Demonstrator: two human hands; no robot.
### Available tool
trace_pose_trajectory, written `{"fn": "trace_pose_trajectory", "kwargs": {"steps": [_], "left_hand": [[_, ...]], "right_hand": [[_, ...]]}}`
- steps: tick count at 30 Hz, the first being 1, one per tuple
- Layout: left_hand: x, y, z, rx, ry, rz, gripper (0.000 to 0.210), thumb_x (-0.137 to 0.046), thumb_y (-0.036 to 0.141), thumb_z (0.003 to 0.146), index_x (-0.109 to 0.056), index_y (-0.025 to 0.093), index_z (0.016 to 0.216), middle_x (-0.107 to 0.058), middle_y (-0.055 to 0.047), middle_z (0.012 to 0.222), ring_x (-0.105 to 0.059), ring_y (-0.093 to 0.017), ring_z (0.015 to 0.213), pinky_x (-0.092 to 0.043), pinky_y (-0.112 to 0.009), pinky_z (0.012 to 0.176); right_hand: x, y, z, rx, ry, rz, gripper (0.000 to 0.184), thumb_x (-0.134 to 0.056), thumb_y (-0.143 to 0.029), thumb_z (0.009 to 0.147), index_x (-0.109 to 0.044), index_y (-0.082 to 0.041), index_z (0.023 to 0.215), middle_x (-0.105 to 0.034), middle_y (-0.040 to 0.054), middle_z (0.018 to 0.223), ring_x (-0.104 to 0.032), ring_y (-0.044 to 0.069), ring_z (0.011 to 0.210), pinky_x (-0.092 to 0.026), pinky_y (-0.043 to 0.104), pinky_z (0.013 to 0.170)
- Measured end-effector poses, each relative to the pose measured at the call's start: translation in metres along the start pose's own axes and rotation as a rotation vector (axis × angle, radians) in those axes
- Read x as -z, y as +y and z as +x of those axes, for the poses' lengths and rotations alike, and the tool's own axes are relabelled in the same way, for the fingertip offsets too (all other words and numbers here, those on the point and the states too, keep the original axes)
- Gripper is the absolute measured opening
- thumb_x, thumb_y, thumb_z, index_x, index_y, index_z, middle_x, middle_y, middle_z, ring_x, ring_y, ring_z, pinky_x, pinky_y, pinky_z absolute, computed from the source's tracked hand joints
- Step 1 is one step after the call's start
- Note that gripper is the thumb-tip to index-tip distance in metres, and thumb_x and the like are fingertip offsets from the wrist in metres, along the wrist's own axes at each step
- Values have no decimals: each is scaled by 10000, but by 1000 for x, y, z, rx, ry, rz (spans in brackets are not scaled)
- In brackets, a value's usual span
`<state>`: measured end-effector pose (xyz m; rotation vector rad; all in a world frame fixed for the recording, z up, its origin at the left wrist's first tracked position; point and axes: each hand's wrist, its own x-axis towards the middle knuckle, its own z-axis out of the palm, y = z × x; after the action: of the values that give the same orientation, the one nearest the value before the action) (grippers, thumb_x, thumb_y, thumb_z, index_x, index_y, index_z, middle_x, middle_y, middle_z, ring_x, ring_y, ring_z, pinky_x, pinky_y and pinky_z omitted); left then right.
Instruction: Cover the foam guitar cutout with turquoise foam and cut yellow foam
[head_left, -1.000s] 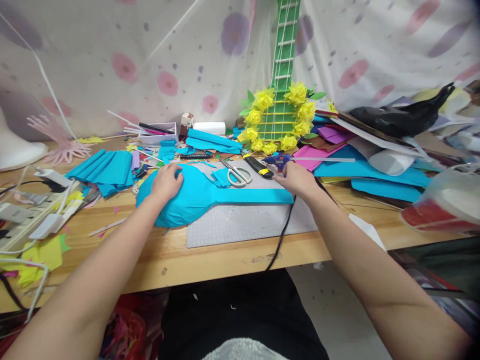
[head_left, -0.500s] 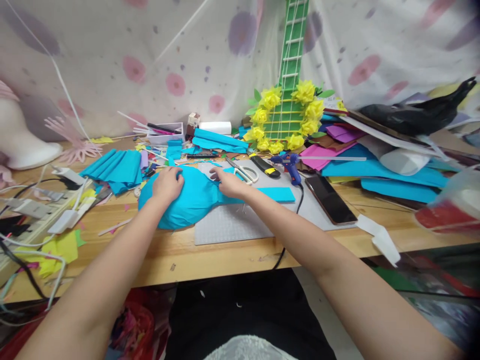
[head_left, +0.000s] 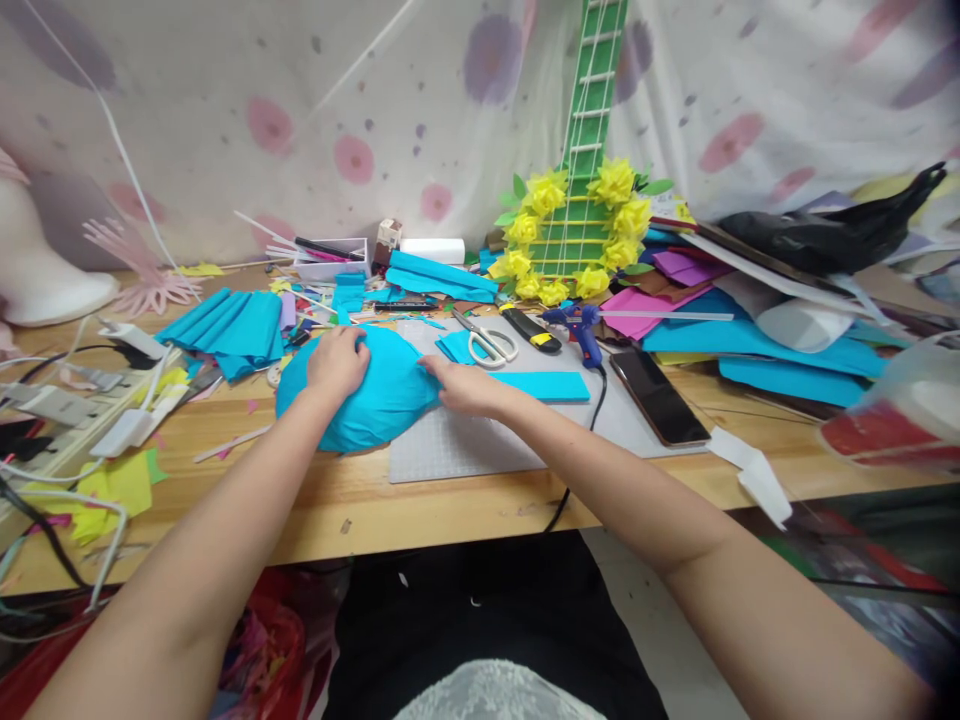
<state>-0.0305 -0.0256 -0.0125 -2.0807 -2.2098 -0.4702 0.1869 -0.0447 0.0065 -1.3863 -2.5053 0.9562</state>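
Note:
A rounded form covered in bright blue crepe paper (head_left: 382, 400) lies on the table, partly over a grey cutting mat (head_left: 465, 455). My left hand (head_left: 339, 362) rests on top of it with fingers bent over the paper. At the form's right end, my right hand (head_left: 461, 385) has its thumb and fingers drawn together on the gathered paper. A flat blue strip (head_left: 547, 386) extends to the right from behind that hand. White-handled scissors (head_left: 493, 347) lie just beyond, beside a small blue paper piece (head_left: 455, 348). My right fingertips are partly hidden.
Behind are a yellow-black utility knife (head_left: 531, 328), a blue glue gun (head_left: 581, 332) and a green stringed instrument model with yellow paper flowers (head_left: 547, 192). A phone (head_left: 660, 398) lies right. Folded blue paper (head_left: 225, 330) and a power strip (head_left: 60, 440) are left.
My right hand has shifted slightly toward me, and its fingers have moved from spread to closer together at the form's right end. My left hand stays on the form.

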Motion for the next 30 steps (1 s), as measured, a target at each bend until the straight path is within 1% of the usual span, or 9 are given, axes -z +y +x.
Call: {"fn": "trace_pose_trajectory", "kwargs": {"steps": [4,6,10,13,16,18,21,26,30], "left_hand": [[-1,-1,1,-7,2,-5,375,-382,250,839,-612,203,1132,-604,-83,1198,-523,-243,1156,-419,-349,976],[-1,-1,1,-6,2,-5,370,-383,253,840,-613,213,1127,-604,-76,1196,-522,-241,1158,-423,-347,972],[-2,-2,1,-11,7,2,366,-391,255,837,-613,211,1125,-602,-82,1190,-521,-243,1156,-423,-347,971],[-2,-2,1,-19,7,0,372,-390,249,833,-611,198,1128,-602,-91,1186,-522,-249,1151,-421,-353,972],[-2,-2,2,-17,4,-4,375,-387,246,831,-609,196,1129,-600,-96,1187,-521,-253,1151,-420,-361,974],[-2,-1,2,-10,4,-3,373,-386,245,831,-610,199,1126,-597,-97,1189,-516,-251,1159,-416,-360,980],[-1,0,1,-2,5,1,376,-386,249,832,-609,195,1128,-593,-102,1191,-512,-253,1164,-410,-358,986],[-2,-2,1,-16,14,-2,377,-384,252,833,-609,202,1132,-599,-96,1183,-513,-248,1164,-407,-348,990],[-3,-2,2,-7,4,-15,376,-385,254,832,-604,203,1133,-595,-99,1199,-513,-254,1165,-412,-362,983]], "right_hand": [[12,22,-5,162,-112,171,822,-431,-16,718,-194,-215,1479,-440,79,1430,-471,220,1279,-422,368,996],[16,31,-8,181,-95,223,849,-397,-15,719,-128,-231,1495,-458,55,1417,-464,199,1286,-427,360,988],[10,33,-12,129,-19,148,879,-417,-11,701,-130,-240,1499,-477,37,1403,-511,227,1237,-452,347,948],[0,25,-13,122,-10,3,865,-434,-17,716,-142,-228,1502,-482,68,1401,-554,260,1179,-447,379,945],[-8,23,-14,165,29,-145,826,-443,-34,740,-170,-207,1500,-550,120,1329,-566,293,1151,-448,423,926],[-10,27,-15,224,36,-197,816,-435,-34,744,-172,-204,1498,-565,127,1307,-563,292,1150,-453,430,916],[-8,37,-14,291,49,-132,828,-419,-26,730,-156,-223,1491,-501,98,1381,-533,252,1198,-442,411,955],[-8,43,-4,272,135,97,843,-384,0,710,-125,-199,1487,-390,118,1464,-520,220,1229,-423,411,999],[-10,34,-3,211,92,100,874,-433,-29,715,-108,-236,1500,-447,104,1423,-540,256,1207,-462,399,954]]}}
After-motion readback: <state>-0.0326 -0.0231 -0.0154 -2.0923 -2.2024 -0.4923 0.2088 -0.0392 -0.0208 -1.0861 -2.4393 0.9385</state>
